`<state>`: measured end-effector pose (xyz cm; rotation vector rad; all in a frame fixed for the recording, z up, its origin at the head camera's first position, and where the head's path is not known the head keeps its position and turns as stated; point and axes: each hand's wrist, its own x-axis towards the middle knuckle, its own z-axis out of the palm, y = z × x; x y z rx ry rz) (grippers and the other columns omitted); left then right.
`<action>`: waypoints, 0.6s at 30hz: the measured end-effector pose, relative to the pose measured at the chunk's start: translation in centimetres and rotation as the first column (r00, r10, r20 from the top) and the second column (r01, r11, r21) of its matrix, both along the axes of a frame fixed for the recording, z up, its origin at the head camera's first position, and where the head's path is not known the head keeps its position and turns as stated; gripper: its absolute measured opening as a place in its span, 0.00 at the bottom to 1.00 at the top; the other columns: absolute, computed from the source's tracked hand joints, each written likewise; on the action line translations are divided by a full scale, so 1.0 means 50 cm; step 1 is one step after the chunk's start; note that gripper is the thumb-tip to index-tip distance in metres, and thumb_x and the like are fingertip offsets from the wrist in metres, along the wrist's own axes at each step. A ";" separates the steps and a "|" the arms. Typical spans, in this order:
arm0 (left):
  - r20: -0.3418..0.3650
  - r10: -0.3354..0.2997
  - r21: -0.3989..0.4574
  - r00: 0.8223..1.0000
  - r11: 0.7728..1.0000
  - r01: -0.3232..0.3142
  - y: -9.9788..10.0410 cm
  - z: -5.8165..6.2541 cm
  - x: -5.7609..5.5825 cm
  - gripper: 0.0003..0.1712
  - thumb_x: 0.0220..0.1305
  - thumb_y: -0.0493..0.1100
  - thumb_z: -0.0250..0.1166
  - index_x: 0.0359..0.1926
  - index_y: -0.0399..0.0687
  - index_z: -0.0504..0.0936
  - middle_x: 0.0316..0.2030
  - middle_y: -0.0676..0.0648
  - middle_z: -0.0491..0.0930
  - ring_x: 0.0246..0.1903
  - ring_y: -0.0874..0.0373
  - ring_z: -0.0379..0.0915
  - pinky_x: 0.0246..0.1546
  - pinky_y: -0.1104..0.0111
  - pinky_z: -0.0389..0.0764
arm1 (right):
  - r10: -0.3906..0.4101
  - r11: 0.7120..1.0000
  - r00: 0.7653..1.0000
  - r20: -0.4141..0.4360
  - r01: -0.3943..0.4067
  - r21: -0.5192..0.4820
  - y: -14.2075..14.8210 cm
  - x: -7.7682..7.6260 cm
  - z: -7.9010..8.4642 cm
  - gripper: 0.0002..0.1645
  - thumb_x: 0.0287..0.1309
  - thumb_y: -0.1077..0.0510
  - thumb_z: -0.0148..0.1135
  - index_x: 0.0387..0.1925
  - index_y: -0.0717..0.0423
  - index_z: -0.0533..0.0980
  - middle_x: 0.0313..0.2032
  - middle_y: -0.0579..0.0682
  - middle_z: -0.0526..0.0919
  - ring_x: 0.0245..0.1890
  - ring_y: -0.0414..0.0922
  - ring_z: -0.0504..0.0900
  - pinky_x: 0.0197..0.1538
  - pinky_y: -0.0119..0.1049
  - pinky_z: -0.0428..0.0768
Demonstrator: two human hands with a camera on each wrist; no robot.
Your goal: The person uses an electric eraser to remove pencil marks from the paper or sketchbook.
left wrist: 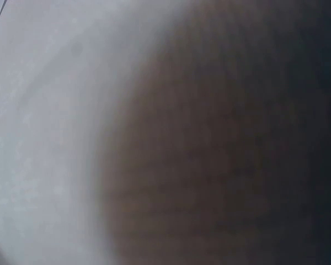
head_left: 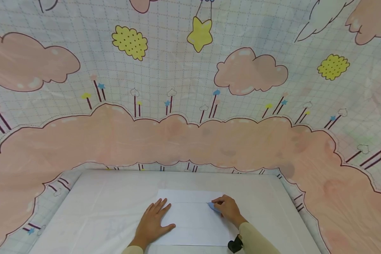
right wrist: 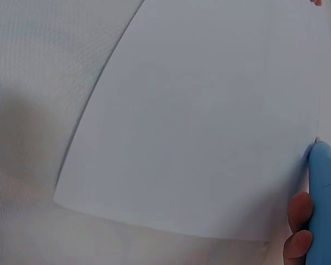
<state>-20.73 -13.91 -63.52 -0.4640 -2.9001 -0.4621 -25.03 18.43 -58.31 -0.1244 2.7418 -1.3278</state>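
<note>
A white sheet of paper (head_left: 193,220) lies flat in front of me, with faint lines running across it. Fingers spread, my left hand (head_left: 153,220) presses on the sheet's left edge; in the left wrist view, a blurred close-up of the hand (left wrist: 209,154) fills most of the picture. At the right side of the sheet, my right hand (head_left: 227,208) grips a blue utility knife (head_left: 213,207). The right wrist view shows the rounded blue body of the knife (right wrist: 324,193), its small tip on the paper (right wrist: 198,121) at the upper line, with fingertips (right wrist: 300,212) against its side.
A white cloth-covered table (head_left: 98,208) carries the sheet. Behind it hangs a patterned cloth (head_left: 190,141) with printed clouds and stars. A black heart-shaped piece (head_left: 235,244) sits at the right wrist, beside the light sleeve (head_left: 257,240).
</note>
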 end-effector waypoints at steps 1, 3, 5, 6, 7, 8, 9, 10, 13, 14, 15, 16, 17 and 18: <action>-0.002 -0.001 0.000 1.000 1.000 0.001 0.000 0.000 0.000 0.51 0.51 0.83 0.53 0.66 0.57 0.74 0.71 0.51 0.66 0.72 0.50 0.59 0.71 0.50 0.59 | 0.002 1.000 1.000 0.000 -0.002 -0.004 -0.001 -0.001 -0.002 0.10 0.57 0.60 0.65 0.40 0.57 0.86 0.30 0.48 0.75 0.14 0.39 0.71 0.20 0.30 0.75; -0.009 -0.003 0.004 1.000 1.000 0.003 -0.001 0.001 0.001 0.50 0.52 0.82 0.54 0.66 0.57 0.75 0.71 0.51 0.66 0.71 0.50 0.59 0.71 0.50 0.60 | 0.004 1.000 1.000 0.004 -0.004 -0.012 -0.004 -0.002 -0.003 0.10 0.57 0.60 0.65 0.40 0.57 0.86 0.30 0.48 0.75 0.14 0.39 0.71 0.20 0.30 0.75; -0.015 -0.005 0.004 1.000 1.000 0.006 -0.001 0.001 0.001 0.50 0.52 0.82 0.54 0.66 0.57 0.75 0.70 0.51 0.67 0.71 0.50 0.59 0.71 0.50 0.60 | 0.007 1.000 1.000 0.008 -0.007 -0.017 -0.008 -0.003 -0.004 0.10 0.57 0.60 0.65 0.40 0.57 0.86 0.30 0.48 0.75 0.15 0.39 0.72 0.20 0.30 0.75; -0.017 -0.007 0.006 1.000 1.000 0.007 -0.001 0.001 0.001 0.50 0.52 0.82 0.54 0.66 0.57 0.75 0.70 0.51 0.67 0.71 0.50 0.59 0.71 0.50 0.61 | 0.010 1.000 1.000 0.009 -0.010 -0.019 -0.009 -0.003 -0.004 0.10 0.57 0.60 0.65 0.40 0.57 0.86 0.30 0.48 0.75 0.15 0.39 0.72 0.20 0.30 0.75; -0.017 -0.007 0.007 1.000 1.000 0.008 -0.001 0.001 0.002 0.50 0.52 0.82 0.54 0.66 0.57 0.75 0.70 0.51 0.67 0.71 0.50 0.59 0.71 0.50 0.61 | 0.011 1.000 1.000 0.009 -0.011 -0.018 -0.011 -0.002 -0.003 0.10 0.57 0.60 0.65 0.40 0.57 0.86 0.31 0.49 0.76 0.15 0.39 0.72 0.20 0.30 0.75; -0.016 -0.008 0.009 1.000 1.000 0.008 -0.001 0.001 0.002 0.49 0.52 0.82 0.54 0.66 0.57 0.75 0.70 0.51 0.67 0.71 0.50 0.59 0.71 0.50 0.61 | 0.009 1.000 1.000 0.012 -0.009 -0.017 -0.012 -0.002 -0.002 0.10 0.57 0.60 0.65 0.40 0.57 0.86 0.31 0.48 0.76 0.15 0.39 0.72 0.20 0.30 0.75; -0.015 -0.009 0.012 1.000 1.000 0.009 -0.001 0.002 0.002 0.49 0.52 0.82 0.54 0.66 0.57 0.75 0.70 0.51 0.67 0.71 0.50 0.59 0.71 0.49 0.61 | 0.009 1.000 1.000 0.009 -0.009 -0.012 -0.013 -0.002 -0.001 0.10 0.57 0.60 0.65 0.40 0.57 0.86 0.31 0.48 0.76 0.15 0.39 0.72 0.20 0.30 0.76; -0.012 -0.008 0.014 1.000 1.000 0.009 -0.001 0.002 0.002 0.49 0.52 0.82 0.54 0.66 0.57 0.75 0.70 0.51 0.67 0.71 0.50 0.59 0.71 0.49 0.60 | 0.007 1.000 1.000 0.007 -0.007 -0.007 -0.013 -0.001 0.001 0.10 0.57 0.60 0.65 0.40 0.56 0.86 0.31 0.48 0.76 0.15 0.39 0.72 0.20 0.30 0.75; -0.005 -0.007 0.022 1.000 1.000 0.007 -0.001 0.004 0.003 0.49 0.52 0.81 0.55 0.66 0.57 0.75 0.71 0.51 0.67 0.71 0.50 0.59 0.71 0.49 0.60 | -0.002 1.000 1.000 0.006 0.002 0.001 -0.010 0.001 0.006 0.10 0.57 0.60 0.65 0.40 0.57 0.86 0.30 0.48 0.76 0.15 0.40 0.72 0.21 0.29 0.75; -0.003 -0.006 0.023 1.000 1.000 0.006 -0.001 0.005 0.003 0.49 0.52 0.81 0.55 0.66 0.57 0.75 0.71 0.51 0.67 0.71 0.50 0.59 0.71 0.49 0.60 | -0.002 1.000 1.000 0.001 0.002 0.003 -0.009 0.001 0.007 0.10 0.57 0.60 0.65 0.40 0.57 0.86 0.30 0.48 0.76 0.15 0.40 0.72 0.21 0.30 0.75; -0.002 -0.005 0.024 1.000 1.000 0.005 0.000 0.006 0.003 0.49 0.52 0.81 0.55 0.66 0.57 0.75 0.71 0.51 0.67 0.71 0.49 0.59 0.71 0.49 0.60 | -0.001 1.000 1.000 -0.003 0.001 0.002 -0.007 0.001 0.007 0.10 0.57 0.61 0.65 0.40 0.58 0.86 0.29 0.48 0.76 0.15 0.40 0.72 0.21 0.30 0.75; 0.000 -0.004 0.022 1.000 1.000 0.004 0.000 0.006 0.003 0.49 0.52 0.81 0.55 0.66 0.57 0.75 0.71 0.51 0.66 0.72 0.50 0.59 0.71 0.49 0.60 | 0.001 1.000 1.000 -0.005 -0.001 0.000 -0.006 0.001 0.008 0.10 0.57 0.61 0.65 0.40 0.58 0.86 0.29 0.48 0.76 0.15 0.40 0.72 0.21 0.30 0.75; 0.002 -0.003 0.020 1.000 1.000 0.003 0.000 0.006 0.003 0.49 0.52 0.81 0.55 0.66 0.57 0.74 0.71 0.51 0.66 0.72 0.50 0.59 0.71 0.49 0.60 | 0.002 1.000 1.000 -0.006 -0.002 -0.003 -0.006 0.001 0.008 0.10 0.56 0.61 0.65 0.40 0.59 0.86 0.29 0.48 0.76 0.15 0.40 0.72 0.21 0.30 0.75; 0.005 -0.002 0.020 1.000 1.000 0.002 0.000 0.006 0.003 0.49 0.52 0.81 0.55 0.66 0.57 0.74 0.71 0.51 0.66 0.72 0.50 0.58 0.71 0.49 0.59 | 0.004 1.000 1.000 -0.008 -0.004 -0.003 -0.005 0.000 0.006 0.11 0.57 0.61 0.64 0.40 0.59 0.86 0.29 0.48 0.76 0.15 0.40 0.72 0.21 0.30 0.75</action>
